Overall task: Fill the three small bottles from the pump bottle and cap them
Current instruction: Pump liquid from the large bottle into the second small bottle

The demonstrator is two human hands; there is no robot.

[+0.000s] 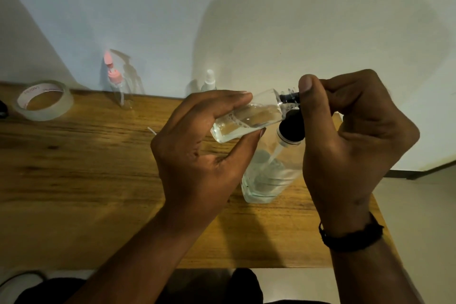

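My left hand (197,145) grips a small clear bottle (246,118) with liquid in it, tilted so its neck points right. At that neck my right hand (350,131) pinches a black cap (292,99). Below them the large clear pump bottle (269,177) stands on the wooden table (86,180), its black pump top (291,128) partly hidden by my right hand. A small bottle with a pink cap (118,84) stands at the back left by the wall. Another small bottle with a white cap (209,80) stands at the back, behind my left hand.
A roll of clear tape (43,100) lies at the table's far left. The wall runs close behind the table. The right table edge drops to the floor (419,217). A thin white stick (151,130) lies near my left hand.
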